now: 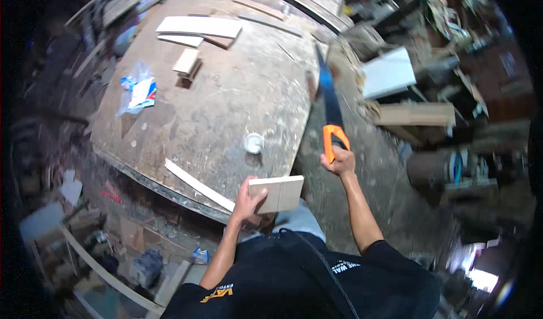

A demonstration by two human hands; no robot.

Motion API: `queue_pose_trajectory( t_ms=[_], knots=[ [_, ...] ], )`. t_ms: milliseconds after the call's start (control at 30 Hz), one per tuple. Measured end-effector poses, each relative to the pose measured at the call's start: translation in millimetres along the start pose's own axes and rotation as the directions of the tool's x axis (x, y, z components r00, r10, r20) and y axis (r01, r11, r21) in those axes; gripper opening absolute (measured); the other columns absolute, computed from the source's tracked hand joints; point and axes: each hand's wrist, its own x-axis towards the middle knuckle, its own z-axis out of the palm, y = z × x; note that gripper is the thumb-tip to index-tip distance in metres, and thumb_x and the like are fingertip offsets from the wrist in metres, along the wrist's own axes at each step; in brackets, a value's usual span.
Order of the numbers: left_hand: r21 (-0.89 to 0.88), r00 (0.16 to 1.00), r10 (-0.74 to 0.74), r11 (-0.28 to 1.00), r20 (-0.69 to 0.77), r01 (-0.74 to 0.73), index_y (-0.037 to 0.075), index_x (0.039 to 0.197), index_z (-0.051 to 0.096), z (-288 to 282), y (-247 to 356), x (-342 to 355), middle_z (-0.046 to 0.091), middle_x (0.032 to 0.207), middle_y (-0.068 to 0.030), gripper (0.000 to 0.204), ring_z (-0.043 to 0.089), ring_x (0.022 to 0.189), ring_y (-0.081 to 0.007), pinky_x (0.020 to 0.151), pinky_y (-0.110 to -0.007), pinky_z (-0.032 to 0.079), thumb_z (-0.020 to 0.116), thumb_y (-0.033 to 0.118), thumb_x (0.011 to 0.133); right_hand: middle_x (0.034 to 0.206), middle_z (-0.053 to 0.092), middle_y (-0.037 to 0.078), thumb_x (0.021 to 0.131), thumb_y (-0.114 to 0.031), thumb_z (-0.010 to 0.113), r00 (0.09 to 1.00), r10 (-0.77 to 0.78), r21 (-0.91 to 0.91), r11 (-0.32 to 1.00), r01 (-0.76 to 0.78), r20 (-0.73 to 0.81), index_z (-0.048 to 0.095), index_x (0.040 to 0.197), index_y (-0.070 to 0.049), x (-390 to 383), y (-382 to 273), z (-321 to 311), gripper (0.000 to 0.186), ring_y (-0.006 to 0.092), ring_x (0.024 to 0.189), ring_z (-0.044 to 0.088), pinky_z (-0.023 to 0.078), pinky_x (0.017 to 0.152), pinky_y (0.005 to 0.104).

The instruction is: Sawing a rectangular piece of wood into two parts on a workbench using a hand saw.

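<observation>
My left hand (247, 200) grips a short, pale wooden board (281, 195) by its left end, thumb on the face. A thin line runs across that board near its middle. The board is at the near right corner of the workbench (226, 115). My right hand (341, 161) is closed around the orange handle of a hand saw (330, 95). The saw's dark blade points away from me, beside the bench's right edge and apart from the board. Left of my left hand, a narrow white strip of wood (198, 184) lies along the bench's near edge.
On the bench stand a small white cup (254, 143), a wooden block (186, 61) and a stack of boards (201, 27). A clear plastic bag (139, 92) lies at the left. Scrap wood and a white panel (388, 73) crowd the floor on the right; more offcuts lie lower left.
</observation>
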Motion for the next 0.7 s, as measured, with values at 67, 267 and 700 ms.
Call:
queue_pose_trajectory(
  t_ms=[67, 267, 700],
  knots=[
    [-0.071, 0.988, -0.043, 0.997, -0.146, 0.033, 0.004, 0.112, 0.054, 16.0, -30.6, -7.4, 0.062, 0.099, -0.0041, 0.035, 0.058, 0.095, -0.0128, 0.086, -0.031, 0.048, 0.074, 0.019, 0.088, 0.063, 0.058, 0.009, 0.075, -0.044, 0.074, 0.970, -0.226, 0.001, 0.974, 0.227, 0.084, 0.057, 0.071, -0.011, 32.6, 35.2, 35.5, 0.037, 0.0303, 0.058, 0.061, 0.050, 0.055, 0.0408],
    [-0.426, 0.834, -0.246, 0.905, -0.493, 0.015, 0.003, 0.111, 0.057, 84.1, -8.2, -14.1, 0.064, 0.100, -0.0049, 0.030, 0.060, 0.094, -0.0130, 0.086, -0.029, 0.049, 0.072, 0.011, 0.086, 0.077, 0.065, 0.016, 0.081, -0.054, 0.065, 0.698, -0.572, 0.090, 0.797, 0.598, 0.431, 0.060, 0.082, -0.008, 148.2, 86.7, 140.1, 0.046, 0.0347, 0.072, 0.066, 0.053, 0.065, 0.0449],
    [-0.601, 0.526, -0.422, 0.765, -0.738, -0.230, 0.000, 0.125, 0.052, 124.7, 54.0, 25.6, 0.064, 0.116, -0.0127, 0.044, 0.065, 0.102, -0.0223, 0.093, -0.036, 0.051, 0.068, 0.024, 0.091, 0.075, 0.067, 0.016, 0.099, -0.046, 0.054, 0.785, -0.208, 0.456, 0.884, -0.105, 0.583, 0.073, 0.091, 0.000, 191.5, -12.5, 110.2, 0.050, 0.0246, 0.076, 0.068, 0.051, 0.077, 0.0348]
  ],
)
